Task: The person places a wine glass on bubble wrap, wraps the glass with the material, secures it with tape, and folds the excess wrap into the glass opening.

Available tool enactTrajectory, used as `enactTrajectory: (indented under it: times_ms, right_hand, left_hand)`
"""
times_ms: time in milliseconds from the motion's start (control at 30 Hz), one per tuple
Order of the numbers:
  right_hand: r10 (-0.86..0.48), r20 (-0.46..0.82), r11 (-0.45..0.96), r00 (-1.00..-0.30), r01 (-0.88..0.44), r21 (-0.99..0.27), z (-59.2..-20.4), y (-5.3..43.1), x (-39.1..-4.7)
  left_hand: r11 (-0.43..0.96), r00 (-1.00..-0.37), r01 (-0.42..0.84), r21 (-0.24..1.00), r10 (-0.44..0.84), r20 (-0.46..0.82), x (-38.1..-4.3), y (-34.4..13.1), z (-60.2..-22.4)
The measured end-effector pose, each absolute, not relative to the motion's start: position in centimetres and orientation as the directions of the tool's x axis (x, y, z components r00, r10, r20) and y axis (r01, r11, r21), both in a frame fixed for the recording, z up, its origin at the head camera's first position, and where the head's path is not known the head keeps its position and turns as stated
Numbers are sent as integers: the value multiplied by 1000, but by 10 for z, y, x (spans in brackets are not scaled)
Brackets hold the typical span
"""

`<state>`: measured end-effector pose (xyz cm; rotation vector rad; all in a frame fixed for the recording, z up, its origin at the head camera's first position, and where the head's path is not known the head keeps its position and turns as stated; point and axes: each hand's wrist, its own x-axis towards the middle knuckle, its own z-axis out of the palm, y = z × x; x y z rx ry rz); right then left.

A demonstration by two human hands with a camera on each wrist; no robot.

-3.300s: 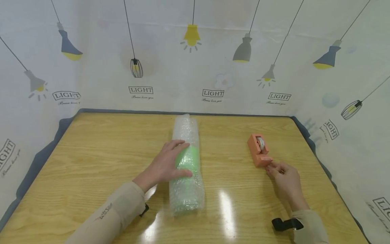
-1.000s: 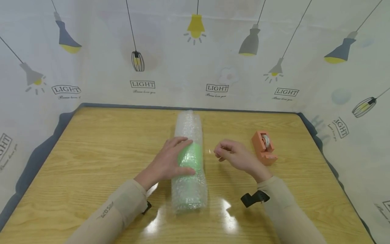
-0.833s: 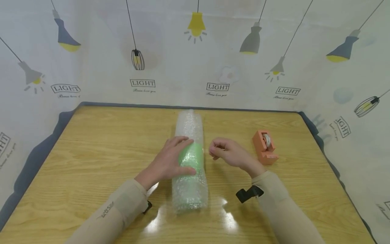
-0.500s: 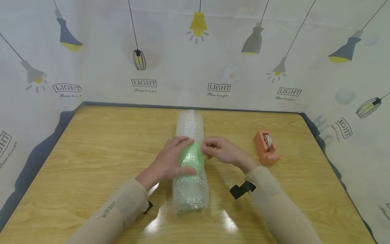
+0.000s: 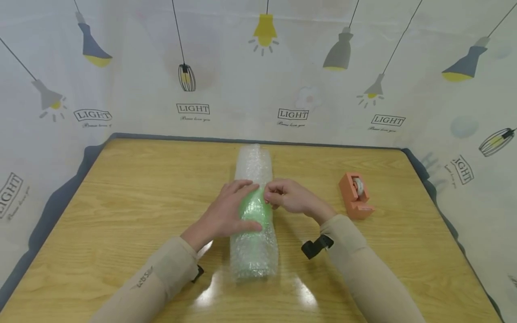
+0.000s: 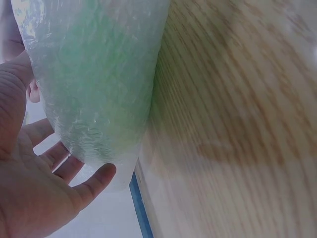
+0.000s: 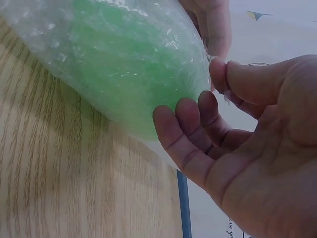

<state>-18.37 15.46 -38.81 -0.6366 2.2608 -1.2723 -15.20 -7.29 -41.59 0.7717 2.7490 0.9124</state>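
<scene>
A long bundle in bubble wrap (image 5: 253, 258) lies lengthwise on the table, with something green (image 5: 255, 208) showing through its middle. My left hand (image 5: 223, 214) rests on the bundle's left side and top, fingers and thumb spread. Against the right side of the wrap, my right hand (image 5: 294, 197) pinches a small strip of clear tape (image 7: 227, 95) between thumb and index finger. Its other fingers are bent and touch or nearly touch the wrap in the right wrist view. What is inside the bundle cannot be made out beyond its green colour.
An orange tape dispenser (image 5: 350, 190) with a roll of tape stands to the right on the wooden table (image 5: 161, 179). Behind the table hangs a pale curtain (image 5: 226, 67) printed with lamps. A dark edge runs along the table's back and sides.
My right hand has left the tape dispenser and moved left, with tape between its fingertips, to the bundle's right side. My left hand has stayed on the bundle.
</scene>
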Motion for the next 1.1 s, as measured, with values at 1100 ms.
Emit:
enactTrajectory:
  times_ms: [1100]
  right_hand:
    - [-589, -212, 531, -780, -176, -829, -385, 150, -185]
  left_hand:
    - [697, -861, 418, 582, 508, 9, -151, -69, -412]
